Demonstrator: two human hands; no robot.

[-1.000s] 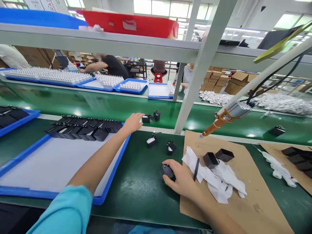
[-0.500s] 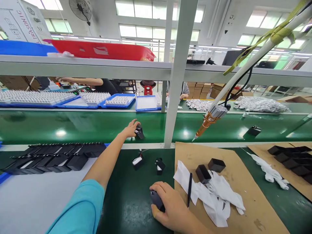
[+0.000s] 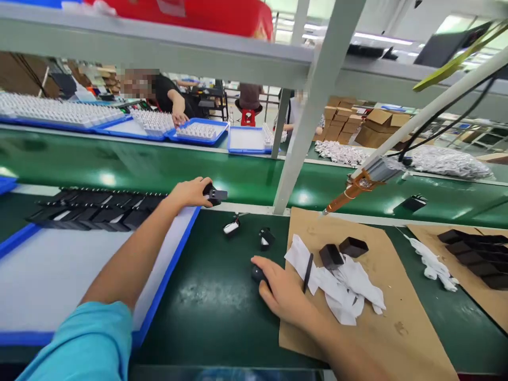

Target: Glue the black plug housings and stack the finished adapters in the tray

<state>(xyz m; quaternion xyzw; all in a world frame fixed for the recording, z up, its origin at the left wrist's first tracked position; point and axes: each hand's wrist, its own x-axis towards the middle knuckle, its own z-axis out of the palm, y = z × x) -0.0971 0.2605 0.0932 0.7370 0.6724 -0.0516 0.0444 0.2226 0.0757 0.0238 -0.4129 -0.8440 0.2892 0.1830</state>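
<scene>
My left hand point(image 3: 189, 192) is closed on a small black plastic part point(image 3: 216, 194) with a flat tab, above the rail between the green belt and the blue-edged tray point(image 3: 156, 296). Rows of black parts point(image 3: 107, 209) lie along the tray's far end, left of this hand. My right hand point(image 3: 283, 288) is wrapped round a dark, smooth, rounded piece point(image 3: 259, 274) over the dark green table; its fingers partly cover it. Beyond the right hand lie two small black parts with white patches, one nearer point(image 3: 265, 239) and one farther left point(image 3: 231, 226).
On brown cardboard point(image 3: 400, 296) are two black boxes point(image 3: 354, 246), white cloths point(image 3: 349, 296) and a black stick point(image 3: 308, 272). An orange-tipped tool point(image 3: 343, 200) hangs from a pole above. A metal post point(image 3: 304, 127) rises ahead. Across the belt point(image 3: 190, 164), a co-worker's hand point(image 3: 180, 114) touches a tray.
My left hand has drawn back from over the belt toward the tray, carrying the black part. My right hand keeps hold of the rounded piece. The view has tilted down.
</scene>
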